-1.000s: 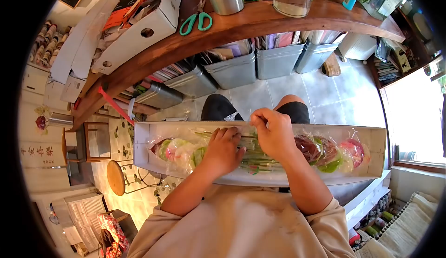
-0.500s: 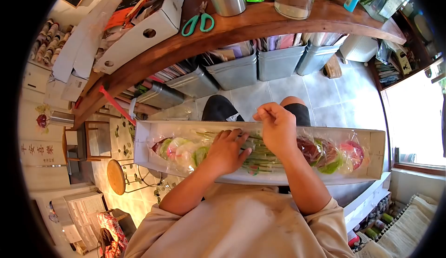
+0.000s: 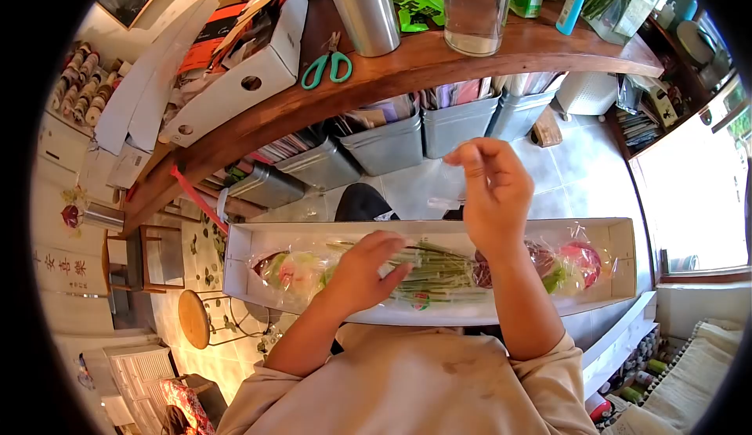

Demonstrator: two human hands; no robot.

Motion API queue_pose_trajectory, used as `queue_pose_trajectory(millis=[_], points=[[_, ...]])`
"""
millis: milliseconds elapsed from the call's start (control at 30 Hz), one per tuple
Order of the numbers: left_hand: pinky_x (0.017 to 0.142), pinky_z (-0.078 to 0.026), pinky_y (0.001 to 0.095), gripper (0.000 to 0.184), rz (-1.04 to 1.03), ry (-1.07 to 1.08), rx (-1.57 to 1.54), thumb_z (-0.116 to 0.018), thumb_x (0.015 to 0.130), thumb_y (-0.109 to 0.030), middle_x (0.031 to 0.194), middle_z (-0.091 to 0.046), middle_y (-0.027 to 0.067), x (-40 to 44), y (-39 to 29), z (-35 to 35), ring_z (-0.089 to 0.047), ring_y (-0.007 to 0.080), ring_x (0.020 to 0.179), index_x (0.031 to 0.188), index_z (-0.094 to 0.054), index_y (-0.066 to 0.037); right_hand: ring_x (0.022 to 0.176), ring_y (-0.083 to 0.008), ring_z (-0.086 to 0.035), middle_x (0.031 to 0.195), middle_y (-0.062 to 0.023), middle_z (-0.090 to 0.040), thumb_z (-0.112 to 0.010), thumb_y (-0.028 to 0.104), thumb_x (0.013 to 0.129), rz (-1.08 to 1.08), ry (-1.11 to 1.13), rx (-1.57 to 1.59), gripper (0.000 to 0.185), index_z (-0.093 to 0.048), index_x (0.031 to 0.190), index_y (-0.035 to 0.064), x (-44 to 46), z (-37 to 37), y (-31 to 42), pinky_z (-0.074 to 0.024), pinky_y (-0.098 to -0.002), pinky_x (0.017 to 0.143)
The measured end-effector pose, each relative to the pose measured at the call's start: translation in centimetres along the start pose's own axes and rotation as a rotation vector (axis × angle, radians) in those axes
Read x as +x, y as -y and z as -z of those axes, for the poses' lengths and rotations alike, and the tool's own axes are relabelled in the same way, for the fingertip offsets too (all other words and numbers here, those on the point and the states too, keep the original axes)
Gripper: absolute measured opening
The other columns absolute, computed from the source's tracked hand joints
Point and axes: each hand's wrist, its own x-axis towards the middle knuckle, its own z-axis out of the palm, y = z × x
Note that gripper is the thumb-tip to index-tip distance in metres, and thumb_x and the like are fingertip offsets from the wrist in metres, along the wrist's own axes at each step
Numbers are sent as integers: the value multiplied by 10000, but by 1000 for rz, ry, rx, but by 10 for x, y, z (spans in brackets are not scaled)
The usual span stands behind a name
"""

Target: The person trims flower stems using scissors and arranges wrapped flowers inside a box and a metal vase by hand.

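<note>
A long shallow white cardboard box lies across in front of me. Inside are flowers in clear wrapping, with a pale pink and white bunch at the left and a pink bloom at the right. Green stems run through the middle. My left hand is over the stems, fingers spread apart; contact is unclear. Above the box's far edge, my right hand is raised with fingertips pinched together. What they hold is too small to make out. A faint clear strip shows beside that hand.
A curved wooden counter arches beyond the box, bearing teal-handled scissors, a steel cylinder, a glass vase of water and a white carton. Grey bins of paper stand beneath. A round stool is at left.
My right hand has risen away from the box and slightly right, still pinched. My left hand has shifted slightly toward me and left. The whole view has tilted a little.
</note>
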Motion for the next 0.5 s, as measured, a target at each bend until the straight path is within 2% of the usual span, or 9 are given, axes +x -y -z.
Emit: queue_pose_trajectory(millis=[33, 100, 167, 200, 233, 300, 333, 433, 500], points=[[882, -569, 400, 442, 57, -100, -143, -822, 875, -141, 1358, -599, 152, 3, -9, 8, -686, 292, 1006, 1283, -682, -44, 867, -120, -681, 908, -68, -740, -648, 138, 1059, 32, 34, -12, 159, -677, 1035, -16, -4, -3, 1, -544, -292, 807], [759, -576, 313, 474, 182, -311, -425, -860, 823, -50, 1315, -620, 155, 15, -24, 24, -700, 223, 945, 1265, -689, -62, 865, -211, -707, 941, -94, -738, -735, 130, 981, 98, 167, -56, 142, -693, 1032, 5, -8, -6, 13, -553, -340, 784], [735, -555, 282, 408, 147, -351, -509, -843, 827, -4, 1208, -671, 140, 34, -38, 38, -700, 175, 924, 1208, -709, -67, 871, -274, -708, 965, -110, -733, -779, 128, 932, 275, 292, -102, 175, -694, 1030, 11, -8, -13, 21, -555, -369, 784], [726, -551, 276, 377, 86, -349, -471, -832, 830, 15, 1154, -691, 131, 42, -33, 42, -703, 167, 909, 1180, -717, -67, 927, -251, -716, 1015, -113, -749, -833, 197, 901, 326, 325, -107, 274, -715, 1056, 5, -8, -15, 16, -553, -336, 847], [717, -547, 270, 347, 25, -348, -434, -821, 833, 34, 1100, -711, 122, 50, -28, 46, -706, 159, 894, 1152, -726, -67, 930, -257, -715, 1022, -115, -748, -837, 199, 896, 334, 326, -118, 278, -715, 1054, 5, -7, -16, 17, -554, -339, 847], [705, -553, 278, 290, -152, -292, -200, -796, 840, 63, 990, -738, 101, 55, 3, 51, -719, 175, 857, 1096, -740, -62, 936, -270, -714, 1035, -118, -747, -846, 201, 885, 341, 328, -140, 287, -714, 1049, 6, -9, -15, 20, -555, -346, 846], [692, -574, 322, 278, -234, -391, -16, -783, 812, 83, 933, -743, 85, 62, 7, 58, -724, 238, 791, 1045, -750, -66, 955, -282, -714, 1058, -117, -736, -850, 187, 871, 344, 336, -148, 301, -708, 1070, 10, -9, -11, 21, -548, -364, 864], [739, -590, 378, 315, -490, -418, 351, -781, 770, 67, 968, -742, 90, 77, 36, 91, -713, 291, 830, 1054, -749, -64, 993, -292, -707, 1074, -117, -724, -847, 164, 859, 353, 493, -411, 321, -699, 1100, 14, -13, -1, 22, -531, -382, 888], [785, -587, 412, 297, -410, -521, 607, -762, 765, 42, 985, -738, 97, 80, 54, 104, -698, 310, 875, 1046, -750, -54, 1014, -311, -696, 1093, -124, -719, -837, 162, 859, 165, 609, -325, 334, -694, 1123, 17, -22, 2, 17, -522, -402, 898]])
